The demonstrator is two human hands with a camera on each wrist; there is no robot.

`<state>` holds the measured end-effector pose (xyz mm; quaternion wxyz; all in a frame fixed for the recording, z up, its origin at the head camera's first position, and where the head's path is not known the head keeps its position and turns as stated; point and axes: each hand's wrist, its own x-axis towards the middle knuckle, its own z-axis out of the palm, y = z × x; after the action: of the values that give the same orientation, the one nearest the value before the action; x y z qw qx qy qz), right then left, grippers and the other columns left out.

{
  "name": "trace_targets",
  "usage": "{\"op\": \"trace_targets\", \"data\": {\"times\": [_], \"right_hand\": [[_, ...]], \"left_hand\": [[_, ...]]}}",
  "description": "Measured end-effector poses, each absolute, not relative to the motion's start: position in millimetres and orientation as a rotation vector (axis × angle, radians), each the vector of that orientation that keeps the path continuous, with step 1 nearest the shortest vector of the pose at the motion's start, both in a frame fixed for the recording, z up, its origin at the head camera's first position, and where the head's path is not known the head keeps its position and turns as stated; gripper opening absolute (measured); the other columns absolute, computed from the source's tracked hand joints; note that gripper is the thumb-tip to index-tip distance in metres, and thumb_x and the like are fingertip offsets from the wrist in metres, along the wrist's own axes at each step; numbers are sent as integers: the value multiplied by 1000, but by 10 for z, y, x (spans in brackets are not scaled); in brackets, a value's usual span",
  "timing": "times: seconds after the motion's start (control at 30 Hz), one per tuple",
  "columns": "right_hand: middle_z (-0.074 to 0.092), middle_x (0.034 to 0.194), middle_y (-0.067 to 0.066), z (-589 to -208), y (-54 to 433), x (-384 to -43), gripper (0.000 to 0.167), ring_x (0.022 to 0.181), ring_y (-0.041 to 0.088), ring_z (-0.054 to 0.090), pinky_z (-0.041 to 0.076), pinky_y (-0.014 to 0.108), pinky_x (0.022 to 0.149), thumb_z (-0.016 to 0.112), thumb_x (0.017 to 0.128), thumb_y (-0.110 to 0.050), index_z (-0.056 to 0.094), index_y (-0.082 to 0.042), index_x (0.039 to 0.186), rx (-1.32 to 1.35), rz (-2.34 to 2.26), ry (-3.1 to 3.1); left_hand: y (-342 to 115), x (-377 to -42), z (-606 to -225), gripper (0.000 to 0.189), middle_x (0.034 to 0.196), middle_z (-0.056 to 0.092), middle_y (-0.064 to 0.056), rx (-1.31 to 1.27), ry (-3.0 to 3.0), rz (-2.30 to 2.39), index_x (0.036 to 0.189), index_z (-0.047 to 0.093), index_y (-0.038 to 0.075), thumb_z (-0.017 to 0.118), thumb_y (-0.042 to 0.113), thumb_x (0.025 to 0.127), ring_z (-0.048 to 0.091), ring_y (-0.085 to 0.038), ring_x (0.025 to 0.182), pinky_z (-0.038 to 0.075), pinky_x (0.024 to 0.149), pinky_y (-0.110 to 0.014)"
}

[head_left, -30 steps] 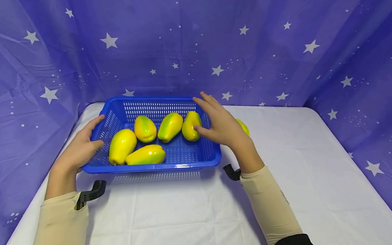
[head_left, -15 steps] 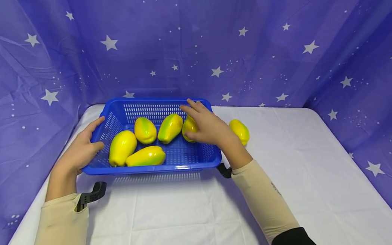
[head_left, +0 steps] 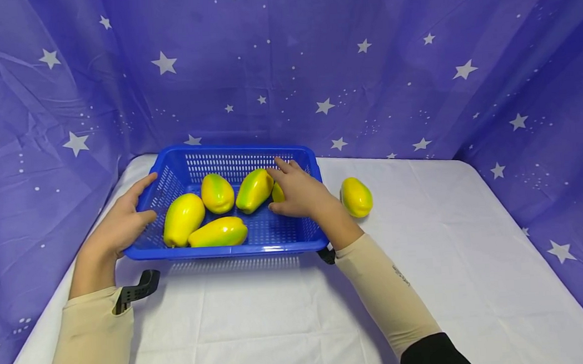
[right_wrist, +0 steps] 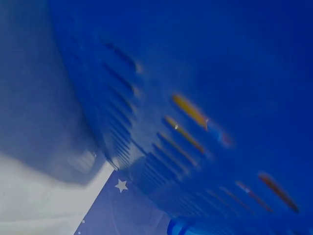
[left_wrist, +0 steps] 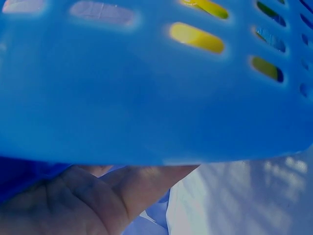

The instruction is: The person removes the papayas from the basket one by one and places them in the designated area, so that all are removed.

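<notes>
The right hand (head_left: 299, 195) is inside the blue basket (head_left: 225, 250), its fingers curled over a yellow-green fruit (head_left: 277, 193) at the right end, so only a sliver of that fruit shows past the knuckles; whether the thumb closes under it cannot be told. The basket sits toward the back left of the white-covered table (head_left: 289, 315), near the star-printed backdrop. Four more fruits lie in it: one (head_left: 254, 190) leans just beside the covered fruit, another (head_left: 217, 192) stands behind the middle, a third (head_left: 183, 218) rests at the left, and a fourth (head_left: 218, 232) lies on its side along the front wall. The left hand (head_left: 119, 226) rests against the basket's left rim, fingers fairly straight and close together, thumb on the outer wall; in the left wrist view the palm (left_wrist: 93, 200) lies under the blurred blue wall. A sixth fruit (head_left: 356, 197) lies on the table just right of the basket. Across the top of the purple backdrop (head_left: 414, 57) runs black lettering, upside down and mirrored, reading roughly "MI ONLY EXCUSE".
</notes>
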<state>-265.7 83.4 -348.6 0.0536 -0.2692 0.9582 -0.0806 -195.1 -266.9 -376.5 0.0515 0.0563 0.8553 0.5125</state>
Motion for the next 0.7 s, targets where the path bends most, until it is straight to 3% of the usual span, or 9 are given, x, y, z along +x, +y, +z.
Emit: {"op": "trace_targets", "data": {"times": [0.47, 0.7], "right_hand": [[19, 160, 12, -3527, 743, -2699, 86, 141, 45, 20, 29, 57, 106, 72, 81, -46, 34, -18, 153, -726, -155, 2846], [19, 160, 12, -3546, 721, -2700, 90, 143, 43, 18, 29, 57, 107, 72, 81, -48, 30, -18, 154, -703, -134, 2823]], "left_hand": [[-2674, -1977, -3777, 86, 158, 14, -23, 173, 2627, 1527, 158, 6, 22, 42, -9, 87, 31, -43, 130, 35, 97, -57], [-2667, -1962, -3777, 87, 157, 15, -25, 171, 2606, 1549, 158, 5, 22, 42, -9, 86, 32, -45, 129, 34, 98, -62]]}}
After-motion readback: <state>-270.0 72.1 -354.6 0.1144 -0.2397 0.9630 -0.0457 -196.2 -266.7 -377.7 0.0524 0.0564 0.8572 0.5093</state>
